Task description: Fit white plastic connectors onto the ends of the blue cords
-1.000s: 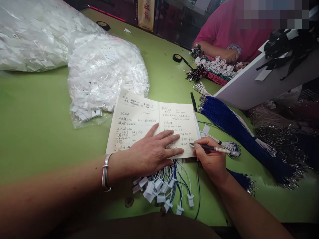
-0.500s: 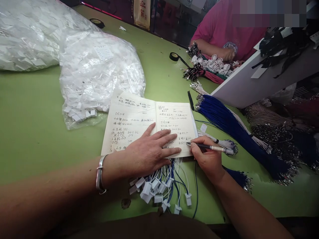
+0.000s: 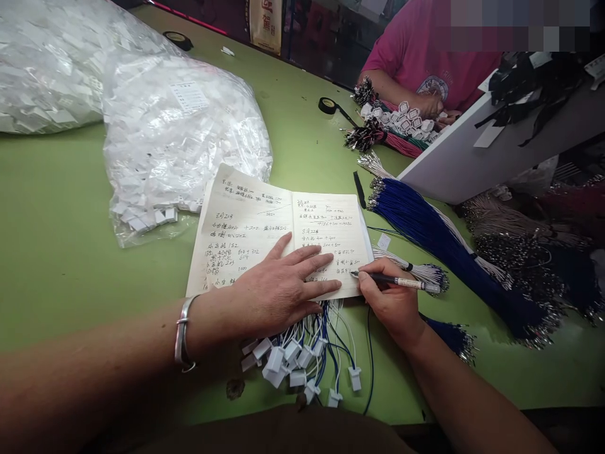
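Note:
An open notebook with handwritten lines on both pages lies on the green table. My left hand rests flat across its lower middle, fingers spread over the right page and covering part of the writing. Pinched in my right hand is a black pen, its tip at the right page near the end of a written line. Under the notebook's lower edge, blue and white wires with white plastic connectors stick out toward me.
Clear bags of white connectors stand at the left. Bundles of blue wires lie on the right beside a white panel. Black tape rolls sit farther back. Across the table, a person in a pink shirt has their hands at wire bundles.
The view has shifted slightly, so most things sit a little farther left. My left hand stays on the notebook, and the pen tip remains at about the same spot on the page.

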A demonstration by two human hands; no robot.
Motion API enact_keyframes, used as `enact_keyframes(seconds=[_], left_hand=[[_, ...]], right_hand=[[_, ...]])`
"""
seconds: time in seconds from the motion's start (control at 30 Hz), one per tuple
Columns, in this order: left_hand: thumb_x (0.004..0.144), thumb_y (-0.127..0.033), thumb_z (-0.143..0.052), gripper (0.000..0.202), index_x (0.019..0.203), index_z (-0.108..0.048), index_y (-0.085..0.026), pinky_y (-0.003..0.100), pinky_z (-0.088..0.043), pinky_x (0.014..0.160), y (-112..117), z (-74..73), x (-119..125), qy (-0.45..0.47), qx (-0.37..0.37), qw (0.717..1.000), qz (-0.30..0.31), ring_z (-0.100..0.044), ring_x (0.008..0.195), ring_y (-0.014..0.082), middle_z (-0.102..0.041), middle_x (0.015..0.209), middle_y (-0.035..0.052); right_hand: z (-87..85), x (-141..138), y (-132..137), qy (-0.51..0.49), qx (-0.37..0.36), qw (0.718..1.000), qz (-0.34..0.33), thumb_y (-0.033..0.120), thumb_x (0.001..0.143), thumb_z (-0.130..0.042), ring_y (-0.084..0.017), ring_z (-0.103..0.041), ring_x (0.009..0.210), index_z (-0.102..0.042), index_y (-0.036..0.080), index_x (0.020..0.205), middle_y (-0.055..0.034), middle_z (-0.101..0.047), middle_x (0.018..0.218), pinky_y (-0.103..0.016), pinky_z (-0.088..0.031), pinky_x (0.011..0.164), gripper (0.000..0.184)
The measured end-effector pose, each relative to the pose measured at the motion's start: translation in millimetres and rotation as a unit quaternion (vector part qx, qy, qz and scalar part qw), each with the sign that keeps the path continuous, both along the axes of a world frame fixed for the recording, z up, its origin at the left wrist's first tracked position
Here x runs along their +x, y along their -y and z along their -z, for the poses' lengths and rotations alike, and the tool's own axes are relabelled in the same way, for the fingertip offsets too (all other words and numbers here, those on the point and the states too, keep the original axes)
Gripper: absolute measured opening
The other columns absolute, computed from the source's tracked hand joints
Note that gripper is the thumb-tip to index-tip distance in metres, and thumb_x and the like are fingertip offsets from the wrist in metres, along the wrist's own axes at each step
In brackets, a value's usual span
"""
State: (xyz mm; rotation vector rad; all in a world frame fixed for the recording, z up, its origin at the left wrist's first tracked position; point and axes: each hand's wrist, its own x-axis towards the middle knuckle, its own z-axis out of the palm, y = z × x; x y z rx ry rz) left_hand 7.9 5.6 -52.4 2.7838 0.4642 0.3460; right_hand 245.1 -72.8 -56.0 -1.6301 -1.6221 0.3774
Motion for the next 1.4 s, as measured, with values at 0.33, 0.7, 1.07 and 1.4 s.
enact_keyframes(seconds=[0.33, 0.7, 1.07, 1.4], left_hand=[[0.098, -0.044, -0.048, 0.042, 0.14, -0.052, -0.037, 0.064, -0.012, 0.118, -0.3, -0.7, 0.5, -0.005, 0.001, 1.0, 0.001, -0.038, 0.141, 0.0305, -0.044, 0.153, 0.0067], [0.098, -0.045, -0.05, 0.044, 0.142, -0.05, -0.039, 0.064, -0.01, 0.118, -0.6, 3.3, 0.0, 0.002, -0.007, 1.0, -0.001, -0.037, 0.142, 0.0311, -0.042, 0.155, 0.005], [0.097, -0.043, -0.051, 0.044, 0.141, -0.051, -0.038, 0.064, -0.012, 0.119, -0.4, 1.6, 0.1, 0.007, -0.007, 1.0, 0.0, -0.038, 0.142, 0.0312, -0.043, 0.154, 0.0051], [0.098, -0.044, -0.05, 0.044, 0.141, -0.05, -0.037, 0.064, -0.012, 0.118, -0.3, 0.9, -0.1, 0.005, -0.005, 1.0, 0.001, -0.038, 0.142, 0.031, -0.043, 0.154, 0.0055]], right_hand=[[2.5, 0.6, 2.9, -0.094, -0.026, 0.995, 0.026, 0.025, 0.085, -0.061, -0.011, -0.051, 0.045, -0.06, 0.021, 0.076, 0.0036, -0.06, 0.058, -0.025, -0.043, 0.046, 0.01], [4.8, 2.0, 0.9, -0.065, -0.031, 0.997, 0.029, 0.026, 0.085, -0.061, -0.012, -0.053, 0.05, -0.06, 0.021, 0.075, 0.0033, -0.058, 0.059, -0.025, -0.045, 0.049, 0.011], [4.6, 0.0, 2.2, -0.113, -0.035, 0.992, 0.044, 0.025, 0.084, -0.061, -0.01, -0.052, 0.043, -0.059, 0.021, 0.077, 0.0039, -0.059, 0.057, -0.024, -0.046, 0.045, 0.009], [3.3, 0.0, 0.8, -0.093, -0.041, 0.994, 0.045, 0.025, 0.083, -0.062, -0.011, -0.052, 0.047, -0.059, 0.021, 0.074, 0.0035, -0.058, 0.056, -0.024, -0.045, 0.047, 0.01]])
